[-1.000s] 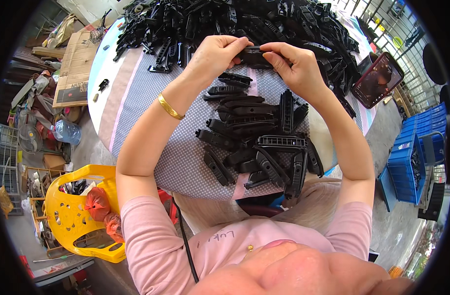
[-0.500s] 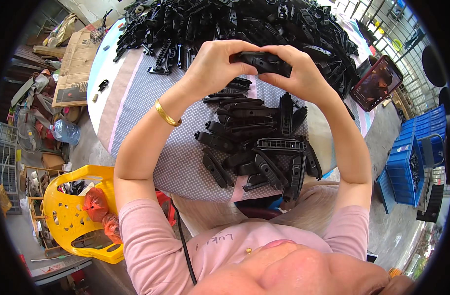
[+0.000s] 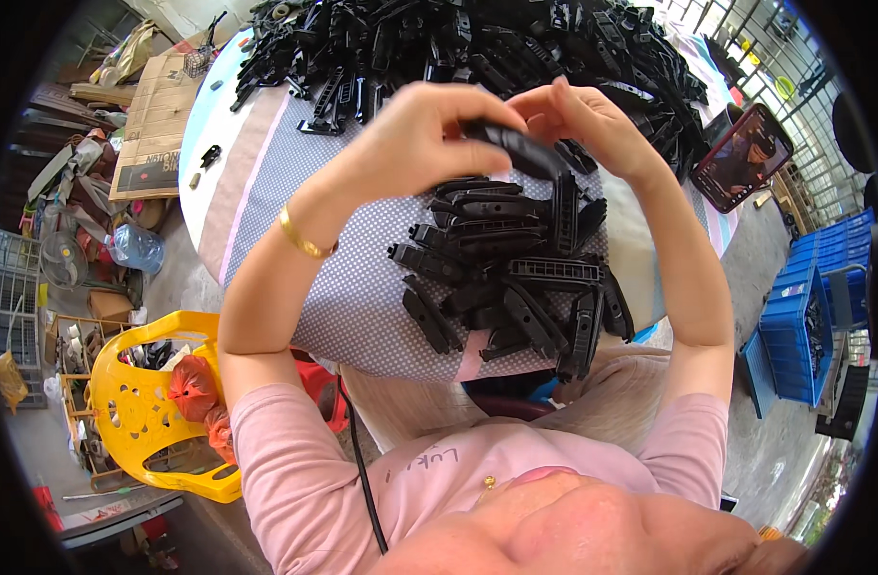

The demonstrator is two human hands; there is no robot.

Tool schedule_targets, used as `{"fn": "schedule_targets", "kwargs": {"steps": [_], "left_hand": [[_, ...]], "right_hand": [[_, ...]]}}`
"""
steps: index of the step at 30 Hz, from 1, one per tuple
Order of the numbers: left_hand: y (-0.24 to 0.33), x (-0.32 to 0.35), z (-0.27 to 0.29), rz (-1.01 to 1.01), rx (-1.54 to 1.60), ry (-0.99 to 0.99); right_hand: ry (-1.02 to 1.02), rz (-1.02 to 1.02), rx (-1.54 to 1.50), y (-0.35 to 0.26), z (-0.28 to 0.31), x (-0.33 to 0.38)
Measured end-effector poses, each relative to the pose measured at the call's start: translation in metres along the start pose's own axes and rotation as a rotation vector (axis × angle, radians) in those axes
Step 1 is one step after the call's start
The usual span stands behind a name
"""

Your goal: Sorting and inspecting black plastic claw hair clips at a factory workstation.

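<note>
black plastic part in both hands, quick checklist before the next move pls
1. Black plastic part held by both hands, left hand and right hand: ok.
2. Part raised off the stack of parts below: ok.
3. Room for one more on that stack: ok, though it lies uneven.
4. Big heap at the far edge within arm's reach: ok.
5. Phone away from the hands: ok.
6. Part whole and properly joined: cannot tell, fingers cover it.

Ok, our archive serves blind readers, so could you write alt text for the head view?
Two bare hands, left hand and right hand, hold one long black plastic part together above a pile of similar black parts on a dotted grey tablecloth. A yellow plastic chair stands lower left.
</note>
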State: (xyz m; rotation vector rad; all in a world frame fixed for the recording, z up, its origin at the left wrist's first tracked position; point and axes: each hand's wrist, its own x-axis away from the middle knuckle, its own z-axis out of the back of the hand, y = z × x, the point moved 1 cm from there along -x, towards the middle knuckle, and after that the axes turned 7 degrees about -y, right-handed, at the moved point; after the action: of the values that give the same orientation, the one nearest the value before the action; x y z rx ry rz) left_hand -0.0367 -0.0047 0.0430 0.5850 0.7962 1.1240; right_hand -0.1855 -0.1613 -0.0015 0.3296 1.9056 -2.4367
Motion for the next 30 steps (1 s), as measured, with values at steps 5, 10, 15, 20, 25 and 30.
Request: {"fn": "schedule_targets", "kwargs": {"steps": [5, 10, 15, 20, 25, 30], "left_hand": [[0.014, 0.024, -0.030, -0.235, -0.233, -0.226], [-0.012, 0.025, 0.007, 0.132, -0.137, -0.071], [-0.077, 0.021, 0.048, 0.673, -0.657, 0.295], [-0.096, 0.025, 0.042, 0.657, -0.651, 0.275], [-0.101, 0.035, 0.042, 0.429, -0.018, 0.370], [-0.056, 0.027, 0.013, 0.306, 0.194, 0.281]], "right_hand": [[0.008, 0.146, 0.543, 0.029, -0.021, -0.024], [-0.078, -0.015, 0.619, 0.024, -0.026, -0.031], [-0.019, 0.084, 0.857, 0.012, -0.040, -0.024], [-0.038, 0.127, 1.075, 0.015, -0.042, -0.015], [0.235, 0.192, 0.954, 0.014, -0.047, -0.009], [0.294, 0.298, 0.646, 0.001, -0.049, -0.008]]}}
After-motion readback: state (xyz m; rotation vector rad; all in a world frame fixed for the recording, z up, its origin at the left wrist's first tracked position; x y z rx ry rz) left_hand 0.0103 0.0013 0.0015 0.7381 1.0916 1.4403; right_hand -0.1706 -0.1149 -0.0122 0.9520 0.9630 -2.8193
